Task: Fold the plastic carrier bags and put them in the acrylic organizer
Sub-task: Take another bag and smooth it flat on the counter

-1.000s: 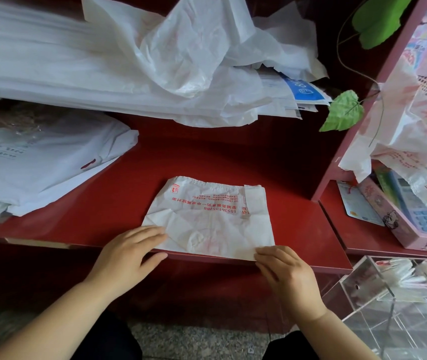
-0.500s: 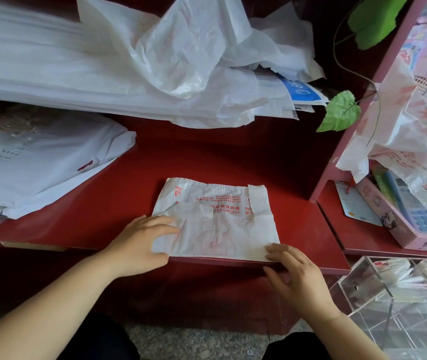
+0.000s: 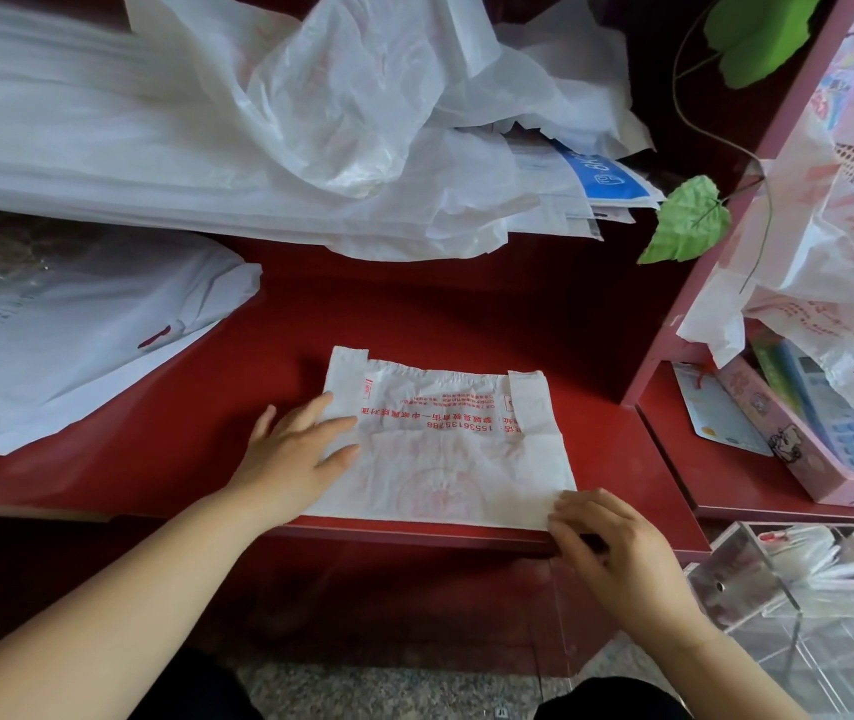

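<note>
Since 1.0 s ago: left hand (image 3: 300, 454) has slid forward from the near left corner onto the left part of the carrier bag (image 3: 456, 459). The flap that lay folded inward there is now laid out, and the right hand (image 3: 622, 553) has hardly shifted. Nearest: right hand at the bag's near right corner, on the lip of the red shelf (image 3: 466, 314). Its fingers are curled and the thumb hidden, so cannot tell pinch from press. Acrylic organizer (image 3: 726, 579) sits just right of that hand and lower, with what look like folded bags inside. Left hand is flat, fingers straight and spread, pressing the film down. The bag lies between the hands, flattened, red print up, handles pointing away. Judgement: smoothing before the next fold. Keep the right corner anchored and sweep the left palm away from it to push air out toward the handles. Line up the edges, then crease with flat fingers and hold, since thin film likely slips and springs back. Beyond the fingertips: loose pile of unfolded bags (image 3: 310, 122).
</note>
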Demonstrator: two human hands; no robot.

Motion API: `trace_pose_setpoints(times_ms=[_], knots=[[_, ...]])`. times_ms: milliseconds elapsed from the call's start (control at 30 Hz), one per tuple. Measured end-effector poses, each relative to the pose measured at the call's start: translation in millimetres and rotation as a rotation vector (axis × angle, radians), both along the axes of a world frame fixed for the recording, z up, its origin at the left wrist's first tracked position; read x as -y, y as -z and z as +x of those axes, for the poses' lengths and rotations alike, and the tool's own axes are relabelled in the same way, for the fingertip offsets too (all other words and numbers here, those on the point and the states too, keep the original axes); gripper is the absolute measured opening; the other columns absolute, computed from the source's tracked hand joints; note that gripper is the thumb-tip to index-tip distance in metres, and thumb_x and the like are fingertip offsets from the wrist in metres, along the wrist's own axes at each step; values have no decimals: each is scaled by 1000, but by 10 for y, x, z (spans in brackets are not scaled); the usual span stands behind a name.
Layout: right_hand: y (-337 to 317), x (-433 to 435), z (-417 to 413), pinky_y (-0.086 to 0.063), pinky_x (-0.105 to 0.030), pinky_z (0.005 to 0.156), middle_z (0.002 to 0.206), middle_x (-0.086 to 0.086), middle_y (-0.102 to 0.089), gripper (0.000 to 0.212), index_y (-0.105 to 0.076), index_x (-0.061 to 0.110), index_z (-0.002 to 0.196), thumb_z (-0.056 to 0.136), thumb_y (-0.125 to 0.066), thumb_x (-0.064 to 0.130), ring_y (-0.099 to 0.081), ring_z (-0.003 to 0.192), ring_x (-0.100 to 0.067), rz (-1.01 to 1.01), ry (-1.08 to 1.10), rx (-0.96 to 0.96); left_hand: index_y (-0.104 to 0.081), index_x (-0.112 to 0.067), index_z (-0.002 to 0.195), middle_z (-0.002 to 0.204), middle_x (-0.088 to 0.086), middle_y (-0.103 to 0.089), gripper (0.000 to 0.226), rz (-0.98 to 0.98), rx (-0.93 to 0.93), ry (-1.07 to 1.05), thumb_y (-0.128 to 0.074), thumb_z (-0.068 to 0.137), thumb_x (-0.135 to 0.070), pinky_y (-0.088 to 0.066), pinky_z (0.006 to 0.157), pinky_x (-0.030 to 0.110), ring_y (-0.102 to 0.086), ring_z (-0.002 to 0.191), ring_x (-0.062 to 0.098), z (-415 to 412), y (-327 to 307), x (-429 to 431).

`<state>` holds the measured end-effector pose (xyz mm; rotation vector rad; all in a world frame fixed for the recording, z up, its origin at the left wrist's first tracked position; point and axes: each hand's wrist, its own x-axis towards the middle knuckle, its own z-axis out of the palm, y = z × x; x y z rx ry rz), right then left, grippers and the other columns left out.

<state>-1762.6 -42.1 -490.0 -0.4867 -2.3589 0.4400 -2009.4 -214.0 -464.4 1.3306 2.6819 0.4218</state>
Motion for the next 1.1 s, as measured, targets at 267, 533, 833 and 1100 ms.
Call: trace_pose_setpoints(times_ms=[267,533,833,1100], knots=[[-41,521,-721,-53,-36,78,110,-9,-67,49,-68,11,104,89,-30,39,-66,99,-23,297,53,287,10,-33,145,154,-10,13,135,-169,-93,145,44,22,-77,11,111,26,14,140,7,338,65,4],[-86,204,-378,-12,-31,109,146,1,-27,110,-38,10,139,72,19,76,-35,134,-14,238,151,625,36,-26,120,132,-15,33,111,-167,-88,242,50,20,-71,16,108,26,32,121,-1,346,50,59],[81,-91,242,-23,-30,107,116,-5,-65,56,-45,19,116,69,-46,50,-45,116,-19,215,116,374,-34,-24,136,144,-5,-37,85,-51,-201,352,-29,70,-76,-22,104,23,-31,127,11,371,50,269],[136,-174,265,-32,-40,105,117,-5,-62,56,-51,23,102,56,-80,11,-43,117,-17,194,-20,157,-53,-28,113,123,-41,-39,67,338,-117,376,-73,50,-19,-12,108,10,-19,128,-20,204,281,420]])
